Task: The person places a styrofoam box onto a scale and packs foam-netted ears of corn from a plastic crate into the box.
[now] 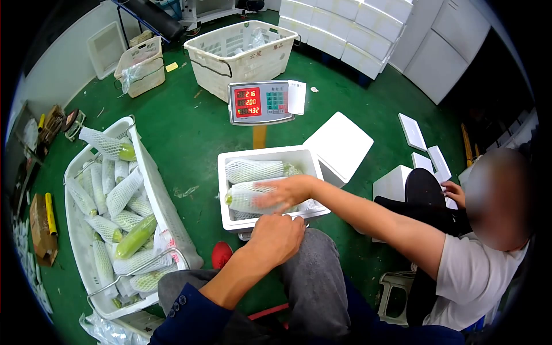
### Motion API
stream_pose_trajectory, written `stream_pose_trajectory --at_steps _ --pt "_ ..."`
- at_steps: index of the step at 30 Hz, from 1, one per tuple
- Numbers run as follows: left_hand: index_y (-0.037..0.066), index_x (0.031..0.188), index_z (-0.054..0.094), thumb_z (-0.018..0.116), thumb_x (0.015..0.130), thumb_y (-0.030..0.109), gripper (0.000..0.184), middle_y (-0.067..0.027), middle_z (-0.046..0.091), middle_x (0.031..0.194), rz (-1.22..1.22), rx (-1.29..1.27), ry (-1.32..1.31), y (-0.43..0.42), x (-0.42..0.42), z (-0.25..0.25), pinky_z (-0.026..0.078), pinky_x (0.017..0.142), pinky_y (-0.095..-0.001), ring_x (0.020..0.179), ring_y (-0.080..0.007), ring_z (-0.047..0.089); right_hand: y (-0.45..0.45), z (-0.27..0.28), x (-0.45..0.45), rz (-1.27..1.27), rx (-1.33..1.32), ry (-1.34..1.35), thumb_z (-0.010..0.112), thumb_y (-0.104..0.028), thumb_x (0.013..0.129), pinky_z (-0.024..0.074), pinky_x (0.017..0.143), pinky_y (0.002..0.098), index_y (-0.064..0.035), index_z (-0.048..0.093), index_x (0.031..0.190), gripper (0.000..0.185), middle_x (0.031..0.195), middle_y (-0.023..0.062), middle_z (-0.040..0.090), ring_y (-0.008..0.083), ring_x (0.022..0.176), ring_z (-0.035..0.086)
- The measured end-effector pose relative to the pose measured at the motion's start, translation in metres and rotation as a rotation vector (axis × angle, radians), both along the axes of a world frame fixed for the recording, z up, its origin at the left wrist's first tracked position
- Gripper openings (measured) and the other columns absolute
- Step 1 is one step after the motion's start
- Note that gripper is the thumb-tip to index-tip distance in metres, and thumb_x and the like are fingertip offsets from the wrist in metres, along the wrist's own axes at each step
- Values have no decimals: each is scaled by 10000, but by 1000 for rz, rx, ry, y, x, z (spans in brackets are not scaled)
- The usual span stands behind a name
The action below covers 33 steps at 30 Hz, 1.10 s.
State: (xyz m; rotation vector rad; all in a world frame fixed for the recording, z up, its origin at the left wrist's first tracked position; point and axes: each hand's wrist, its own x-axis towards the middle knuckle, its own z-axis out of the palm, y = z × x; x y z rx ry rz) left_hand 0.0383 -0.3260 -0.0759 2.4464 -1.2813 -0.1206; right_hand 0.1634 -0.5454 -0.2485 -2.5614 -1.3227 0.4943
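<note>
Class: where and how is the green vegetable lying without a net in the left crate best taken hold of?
Probably around the middle of the green vegetable, from above: its long, rounded body lies slanting on top of netted vegetables, upper side uncovered.

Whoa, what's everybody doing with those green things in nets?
A co-worker's hand reaches into a white foam box, over a net-wrapped vegetable; blur hides whether it touches. The camera wearer's left hand is near one knee, with no vegetable seen in it. More wrapped vegetables lie in the big crate, and the scale display glows red.
</note>
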Motion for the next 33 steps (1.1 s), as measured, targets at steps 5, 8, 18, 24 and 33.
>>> stream_pose_trajectory --at_steps 5,8,18,24,33 --pt "55 883 648 564 974 279 256 -153 681 733 -2 40 45 2 0 5 525 590 -453 662 -338 680 -13 -18 -32 -192 152 -84 600 -280 975 396 1045 386 -58 590 1293 388 1299 95 578 221 1240 488" --pt "53 873 641 566 973 274 254 -156 677 721 -4 39 50 0 -1 5 523 581 -450 647 -344 674 -19 -34 -106 -877 549 -70 650 -210 946 444 884 331 -49 633 1211 310 1097 79 630 158 1020 545" --pt "4 884 625 558 962 232 249 -160 679 725 27 41 -71 -3 -8 -10 528 562 -439 642 -319 682 46 43 -120 -792 757 -143 792 -169 827 530 804 357 -118 639 1268 469 1102 115 674 255 981 637" --pt "31 915 688 603 822 142 167 -165 712 795 2 49 -19 -14 -2 -9 559 635 -357 739 -279 714 83 11 -38 -412 349 -2 772 -342 806 437 985 469 -223 498 1465 724 1188 191 587 383 1160 530" --pt "45 971 644 638 826 138 172 -114 696 904 -18 169 53 -17 -1 6 531 702 -361 856 -250 697 93 31 -15 -253 107 -9 751 -428 769 465 935 431 -175 580 1386 689 1169 173 582 361 1117 552"
